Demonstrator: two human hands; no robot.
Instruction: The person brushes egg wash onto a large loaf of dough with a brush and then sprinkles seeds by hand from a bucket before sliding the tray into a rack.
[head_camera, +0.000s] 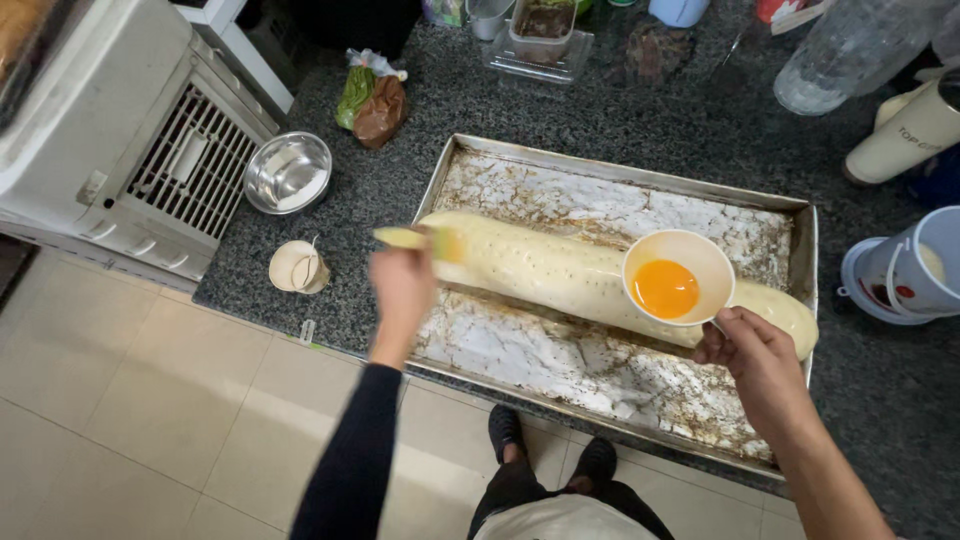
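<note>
A long pale roll of dough (560, 268), dotted with small holes, lies diagonally across a worn metal baking tray (560, 205) on a dark speckled counter. My left hand (402, 285) grips a pastry brush (418, 239) whose yellow, egg-wet bristles rest on the left end of the dough. My right hand (758, 355) holds a small white bowl (679, 275) of beaten orange yolk just above the right part of the roll. The dough's far right end shows past the bowl.
A white oven-like appliance (120, 130) stands at the left, a steel bowl (288, 172) and a small round lid (298, 266) beside it. A tied bag (372, 98), plastic containers (540, 35), a clear jug (850, 50) and cups (915, 270) ring the tray. Tiled floor and my shoes lie below.
</note>
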